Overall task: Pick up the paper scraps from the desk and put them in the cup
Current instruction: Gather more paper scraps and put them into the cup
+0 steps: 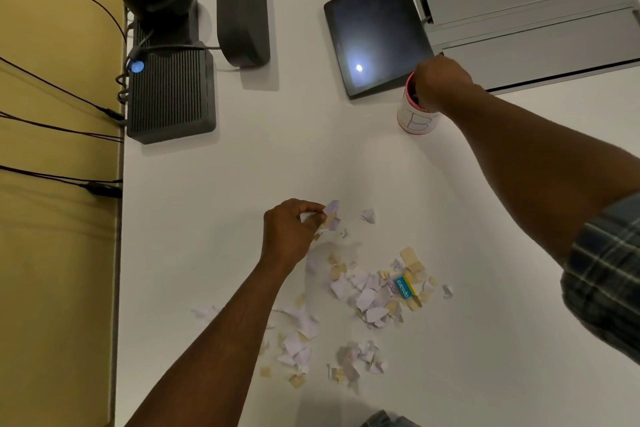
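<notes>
A: Head view, progress? 
B: Early, I'd say. Most paper scraps (367,291) lie on the bench (242,184), well apart from the cup (417,114). 
A: Hands? 
B: Right hand (441,81) curled over the cup mouth; whether its fingers hold anything, can't tell. Left hand (289,230), arm outstretched, fingers (311,210) pinching a few scraps at the pile's cup-side edge.

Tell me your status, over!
Left hand pinching paper scraps. Right hand over cup. Scrap pile remains on desk. Nothing blocking.
</notes>
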A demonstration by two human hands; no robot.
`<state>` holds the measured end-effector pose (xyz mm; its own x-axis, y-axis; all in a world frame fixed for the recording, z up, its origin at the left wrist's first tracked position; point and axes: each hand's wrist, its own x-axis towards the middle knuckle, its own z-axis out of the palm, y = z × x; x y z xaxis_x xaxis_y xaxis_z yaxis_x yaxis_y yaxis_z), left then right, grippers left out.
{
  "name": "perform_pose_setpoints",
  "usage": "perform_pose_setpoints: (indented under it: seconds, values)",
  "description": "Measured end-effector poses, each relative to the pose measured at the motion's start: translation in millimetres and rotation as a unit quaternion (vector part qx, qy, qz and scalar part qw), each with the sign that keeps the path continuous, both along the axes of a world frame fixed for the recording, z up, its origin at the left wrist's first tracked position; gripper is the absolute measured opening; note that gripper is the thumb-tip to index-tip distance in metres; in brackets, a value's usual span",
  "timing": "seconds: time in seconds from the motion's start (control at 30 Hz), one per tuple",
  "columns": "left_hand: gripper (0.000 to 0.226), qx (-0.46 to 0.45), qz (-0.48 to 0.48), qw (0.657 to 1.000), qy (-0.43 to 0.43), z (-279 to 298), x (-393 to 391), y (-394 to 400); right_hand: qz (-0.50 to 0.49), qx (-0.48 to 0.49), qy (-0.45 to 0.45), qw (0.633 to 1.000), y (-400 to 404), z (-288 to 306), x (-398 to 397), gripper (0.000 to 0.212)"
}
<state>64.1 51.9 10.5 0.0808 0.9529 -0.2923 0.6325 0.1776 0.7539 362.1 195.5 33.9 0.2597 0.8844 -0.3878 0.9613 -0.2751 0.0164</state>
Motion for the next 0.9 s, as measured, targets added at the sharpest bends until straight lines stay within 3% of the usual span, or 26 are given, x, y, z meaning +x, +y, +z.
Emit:
perform_pose_setpoints:
  seconds: [0.17,0.4,0.5,0.67,0.8,0.9]
  values:
    - [0.007,0.014,-0.002,1.000,-0.013,8.2,10.0,7.1,0.017,-0.021,0.026,0.999,2.5,9.7,0.1,0.033]
    - [0.009,0.028,-0.012,0.998,-0.049,26.8,34.0,29.4,0.074,0.047,0.042,0.995,-8.5,40.2,21.3,0.038]
    - [0.010,0.023,-0.022,0.997,-0.065,36.3,55.3,47.0,-0.002,0.184,0.086,0.979,-16.6,44.0,32.6,0.030]
    - [0.013,0.093,-0.055,0.993,-0.055,56.9,115.8,87.5,-0.170,0.396,0.184,0.883,-64.4,36.9,31.0,0.021]
    - [0.014,0.187,-0.115,0.976,0.006,61.8,174.1,122.2,-0.256,0.437,0.237,0.829,-120.3,8.6,9.6,0.015]
    - [0.017,0.233,-0.202,0.947,0.084,50.3,210.4,142.8,-0.253,0.390,0.241,0.852,-155.4,-21.7,-2.8,0.017]
